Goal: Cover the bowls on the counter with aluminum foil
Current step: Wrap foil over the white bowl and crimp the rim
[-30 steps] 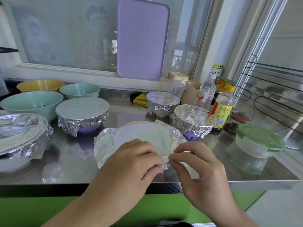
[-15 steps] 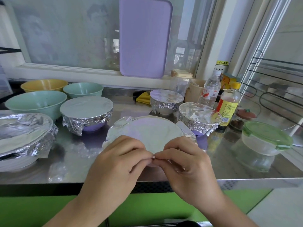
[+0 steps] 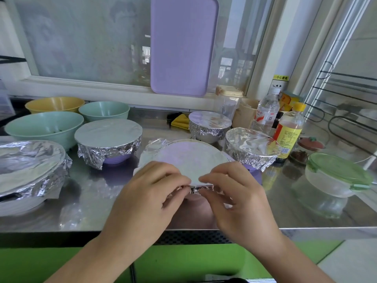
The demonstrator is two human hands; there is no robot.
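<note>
Both hands have come closer at the near rim — left hand [image 3: 151, 193] and right hand [image 3: 234, 193] fingers pinch the foil [image 3: 189, 158] down; 4 bowls covered, 3 beyond the fingers still bare.

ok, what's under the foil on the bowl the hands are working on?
Nothing inside shows: the flat aluminium foil sheet hides the bowl and its contents. Left hand and right hand pinch the crumpled near edge.

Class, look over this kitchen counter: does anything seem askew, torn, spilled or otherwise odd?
Nothing is spilled or broken. The foil on the purple bowl hangs ragged and uneven, leaving its base bare. Three bowls at back left are uncovered.
</note>
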